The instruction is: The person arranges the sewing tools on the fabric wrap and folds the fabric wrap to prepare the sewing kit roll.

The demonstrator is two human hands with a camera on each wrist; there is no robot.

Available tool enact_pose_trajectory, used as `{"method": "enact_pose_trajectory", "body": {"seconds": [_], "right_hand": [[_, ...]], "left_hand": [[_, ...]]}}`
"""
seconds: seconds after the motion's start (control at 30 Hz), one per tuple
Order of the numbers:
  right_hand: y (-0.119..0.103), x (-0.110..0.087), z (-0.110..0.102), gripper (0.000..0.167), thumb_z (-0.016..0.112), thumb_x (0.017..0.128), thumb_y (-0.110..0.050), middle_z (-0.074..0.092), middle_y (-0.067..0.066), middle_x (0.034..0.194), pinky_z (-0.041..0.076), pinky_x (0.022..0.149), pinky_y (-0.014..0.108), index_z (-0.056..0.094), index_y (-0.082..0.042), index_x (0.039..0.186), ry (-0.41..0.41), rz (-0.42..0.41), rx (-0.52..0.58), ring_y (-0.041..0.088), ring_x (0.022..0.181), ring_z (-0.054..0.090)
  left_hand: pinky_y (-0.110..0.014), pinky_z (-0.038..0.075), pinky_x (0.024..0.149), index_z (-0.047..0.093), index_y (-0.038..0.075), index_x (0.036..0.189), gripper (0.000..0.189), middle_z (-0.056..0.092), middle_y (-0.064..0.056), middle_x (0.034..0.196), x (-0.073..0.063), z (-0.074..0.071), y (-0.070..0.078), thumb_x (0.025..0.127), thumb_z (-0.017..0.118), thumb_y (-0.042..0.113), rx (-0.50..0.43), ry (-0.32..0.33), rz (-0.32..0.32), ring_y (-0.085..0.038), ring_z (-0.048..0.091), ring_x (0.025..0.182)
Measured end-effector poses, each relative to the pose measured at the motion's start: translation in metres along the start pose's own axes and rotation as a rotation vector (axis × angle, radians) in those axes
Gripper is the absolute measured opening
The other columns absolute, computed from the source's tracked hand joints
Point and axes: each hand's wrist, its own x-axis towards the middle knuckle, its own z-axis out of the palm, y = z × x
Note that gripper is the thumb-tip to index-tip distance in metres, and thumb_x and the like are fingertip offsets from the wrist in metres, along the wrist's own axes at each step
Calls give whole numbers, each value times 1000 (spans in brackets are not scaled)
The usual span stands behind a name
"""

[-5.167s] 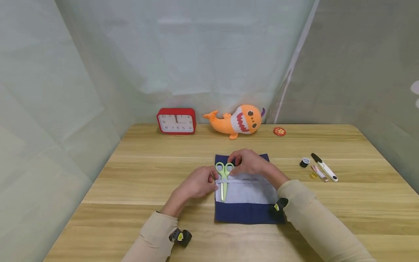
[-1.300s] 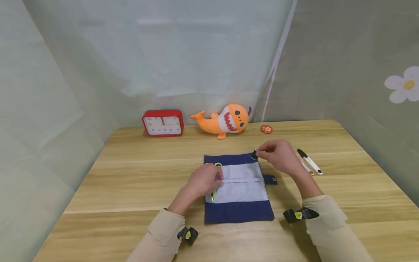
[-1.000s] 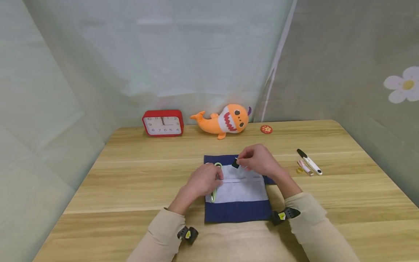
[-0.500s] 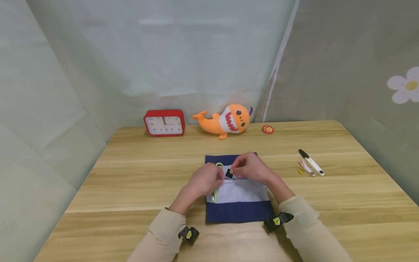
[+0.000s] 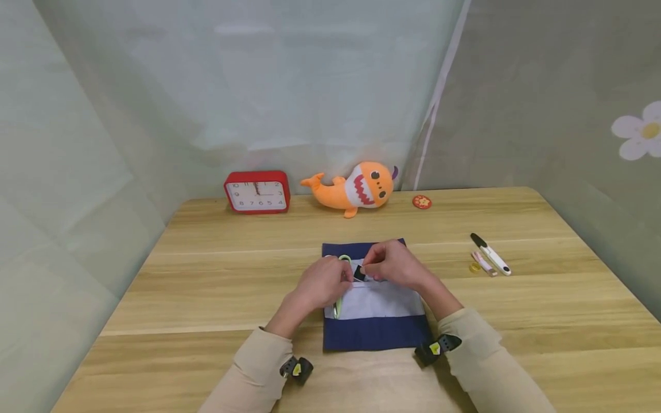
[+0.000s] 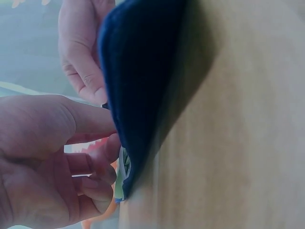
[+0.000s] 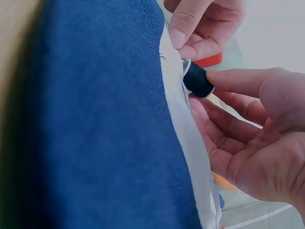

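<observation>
In the head view a navy fabric roll [image 5: 377, 335] with a pale grey lining lies unfolded on the wooden table. My right hand [image 5: 395, 265] pinches a black thread spool [image 7: 198, 78] between thumb and fingers. The spool's white end sits right at the white-trimmed pocket edge [image 7: 178, 109]. My left hand [image 5: 319, 284] pinches that trimmed edge left of the spool, thumb on the near side. Green-handled scissors [image 5: 338, 308] are tucked under the strip at the roll's left side, partly hidden by my left fingers. Their green handle [image 6: 119, 183] also shows beside those fingers in the left wrist view.
To the right lie a white tool with a black tip [image 5: 490, 254], a small pink-and-white item [image 5: 483, 264] and a yellow ring-shaped piece [image 5: 474, 268]. Along the back stand a red clock [image 5: 258, 194], an orange plush shark [image 5: 356, 188] and a red round badge [image 5: 422, 202].
The spool was picked up from the table at right and carried left to the pocket edge by my right hand. My left hand moved from the roll's side over the scissors.
</observation>
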Motion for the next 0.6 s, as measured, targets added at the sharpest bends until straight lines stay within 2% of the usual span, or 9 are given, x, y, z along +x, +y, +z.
{"method": "enact_pose_trajectory", "body": {"seconds": [0.23, 0.5, 0.6], "right_hand": [[-3, -1, 0, 6, 76, 94, -10, 66, 2, 75, 45, 60, 29, 74, -8, 88, 3, -17, -20, 16, 66, 58], [-3, -1, 0, 8, 79, 92, -10, 68, 2, 76, 46, 61, 31, 74, -8, 86, -5, -54, -36, 15, 67, 58], [-3, -1, 0, 5, 79, 92, -10, 70, 3, 81, 47, 62, 31, 75, -8, 90, -9, -55, -32, 16, 69, 59]], "left_hand": [[-31, 43, 71, 72, 15, 86, 12, 60, 0, 82, 0, 0, 0, 98, 74, 14, -14, 4, 1, -17, 54, 79], [-33, 45, 74, 70, 16, 86, 16, 60, 0, 82, 1, 1, 0, 102, 70, 15, -23, -7, -13, -18, 54, 83], [-34, 46, 76, 69, 15, 88, 15, 60, -1, 84, 1, 2, 1, 102, 69, 15, -30, -12, -21, -19, 54, 85]]}}
